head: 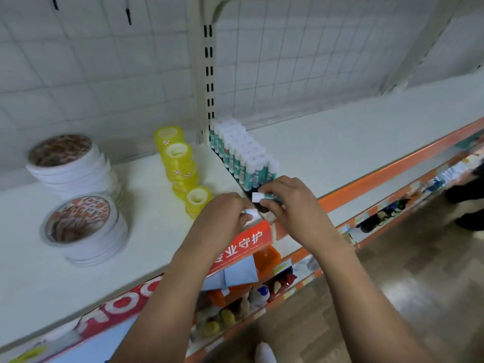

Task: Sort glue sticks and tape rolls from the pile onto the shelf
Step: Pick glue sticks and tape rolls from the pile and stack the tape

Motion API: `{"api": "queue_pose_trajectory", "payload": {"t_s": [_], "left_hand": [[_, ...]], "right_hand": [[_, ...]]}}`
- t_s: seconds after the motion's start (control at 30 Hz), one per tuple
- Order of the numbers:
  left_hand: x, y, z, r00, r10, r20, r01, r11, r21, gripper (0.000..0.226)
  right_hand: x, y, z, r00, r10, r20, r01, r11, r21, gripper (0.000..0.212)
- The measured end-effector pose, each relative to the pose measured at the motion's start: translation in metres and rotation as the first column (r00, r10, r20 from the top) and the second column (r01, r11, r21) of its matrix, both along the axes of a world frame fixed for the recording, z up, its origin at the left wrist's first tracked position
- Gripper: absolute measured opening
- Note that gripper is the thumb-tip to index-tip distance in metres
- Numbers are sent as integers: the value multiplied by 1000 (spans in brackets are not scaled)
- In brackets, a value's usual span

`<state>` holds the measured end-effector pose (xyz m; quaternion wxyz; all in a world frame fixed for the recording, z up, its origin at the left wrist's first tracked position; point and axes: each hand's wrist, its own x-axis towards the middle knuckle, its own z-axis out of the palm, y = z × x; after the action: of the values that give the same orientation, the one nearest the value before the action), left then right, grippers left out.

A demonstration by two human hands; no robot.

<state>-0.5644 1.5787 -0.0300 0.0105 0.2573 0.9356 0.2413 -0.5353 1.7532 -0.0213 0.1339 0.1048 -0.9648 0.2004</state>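
At the front edge of the shelf point(340, 153), the left hand point(225, 213) pinches one glue stick point(250, 212), of which only the white cap shows. The right hand point(290, 203) holds a second glue stick point(262, 197) lying sideways. Each grip is closed round its stick. To place them well, turn each upright, cap up, and seat it against the near end of the glue stick row point(241, 155), in line toward the back post point(207, 74), without nudging the yellow tape rolls point(180, 163) just left.

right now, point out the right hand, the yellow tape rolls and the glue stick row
right hand point(293, 205), head view, back of the hand
yellow tape rolls point(184, 171), head view, a middle roll's side
glue stick row point(243, 150), head view, white caps
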Motion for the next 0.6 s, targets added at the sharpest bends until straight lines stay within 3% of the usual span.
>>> {"api": "queue_pose_trajectory", "payload": {"t_s": [0.23,0.43,0.6], "left_hand": [[1,14,-1,989,150,-17,-150,988,35,22],[7,31,7,940,330,-85,-293,911,292,12],[14,42,14,890,449,83,-422,739,525,11]], "right_hand": [[-20,23,-5,992,128,4,-128,992,2,24],[-28,32,-6,966,258,-5,-258,964,-71,21],[-35,40,2,949,315,-14,-314,936,-159,22]]}}
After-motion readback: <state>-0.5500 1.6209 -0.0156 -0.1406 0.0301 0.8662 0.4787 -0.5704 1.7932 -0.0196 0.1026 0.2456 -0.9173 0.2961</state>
